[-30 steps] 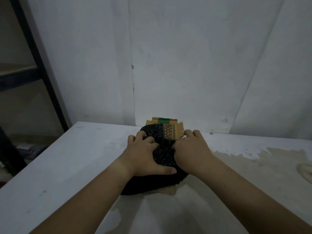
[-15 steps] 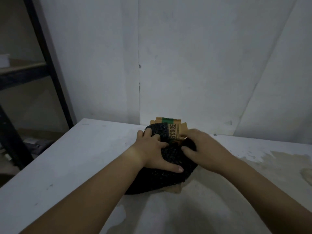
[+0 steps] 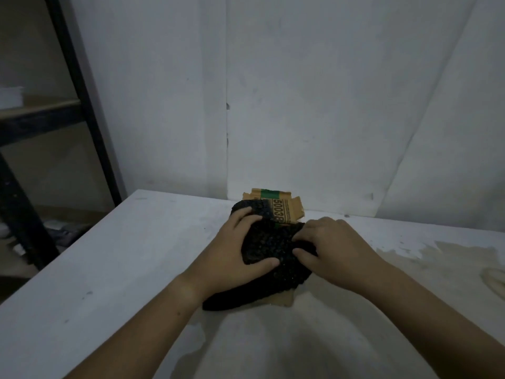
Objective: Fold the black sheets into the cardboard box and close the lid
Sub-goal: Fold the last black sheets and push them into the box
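Left hand (image 3: 232,255) and right hand (image 3: 334,248) both curl around the black sheets (image 3: 269,242) at mid-frame — seemingly squeezing them down into the cardboard box (image 3: 285,213) beneath.

Left hand (image 3: 235,250), right hand (image 3: 337,248) gripping (fingers (image 3: 302,237) curled).

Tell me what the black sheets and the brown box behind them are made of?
Black sheets: something soft and pliable, since they bunch into folds. The pebbly surface with faint glints suggests coarse knit or textured plastic; I cannot tell which.
Cardboard box: matte brown cardboard, with notched flap edges, black printed digits and a green band.
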Demonstrator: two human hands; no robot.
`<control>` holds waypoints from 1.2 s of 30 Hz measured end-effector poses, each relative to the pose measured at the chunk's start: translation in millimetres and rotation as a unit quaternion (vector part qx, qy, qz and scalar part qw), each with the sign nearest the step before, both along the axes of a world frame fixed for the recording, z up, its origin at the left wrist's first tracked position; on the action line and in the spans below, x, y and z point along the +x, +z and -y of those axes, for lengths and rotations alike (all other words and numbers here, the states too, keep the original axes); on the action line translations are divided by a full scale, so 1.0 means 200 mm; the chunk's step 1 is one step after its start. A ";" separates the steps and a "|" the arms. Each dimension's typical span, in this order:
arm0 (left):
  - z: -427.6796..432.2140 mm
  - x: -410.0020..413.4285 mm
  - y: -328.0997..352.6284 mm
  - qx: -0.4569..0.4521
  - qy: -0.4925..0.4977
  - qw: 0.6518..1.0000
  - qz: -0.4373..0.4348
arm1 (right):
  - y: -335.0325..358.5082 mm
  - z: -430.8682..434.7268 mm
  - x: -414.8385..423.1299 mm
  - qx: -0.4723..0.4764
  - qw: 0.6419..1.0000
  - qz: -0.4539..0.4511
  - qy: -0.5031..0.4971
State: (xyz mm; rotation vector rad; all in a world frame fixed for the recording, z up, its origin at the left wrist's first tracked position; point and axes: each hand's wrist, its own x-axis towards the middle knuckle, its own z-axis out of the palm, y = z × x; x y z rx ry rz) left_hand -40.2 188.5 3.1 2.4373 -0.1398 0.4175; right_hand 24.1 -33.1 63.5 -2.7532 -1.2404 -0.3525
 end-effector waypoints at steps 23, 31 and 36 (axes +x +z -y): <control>-0.02 -0.05 -0.11 -0.104 -0.038 0.994 -0.023 | 0.08 -0.07 0.01 -0.280 0.957 0.080 0.006; -0.02 -0.04 -0.10 -0.115 -0.025 0.993 -0.025 | 0.03 -0.14 0.04 -0.299 0.950 0.087 0.001; -0.03 -0.05 -0.10 -0.116 -0.029 0.992 -0.038 | 0.05 0.07 0.07 -0.002 0.993 -0.117 0.013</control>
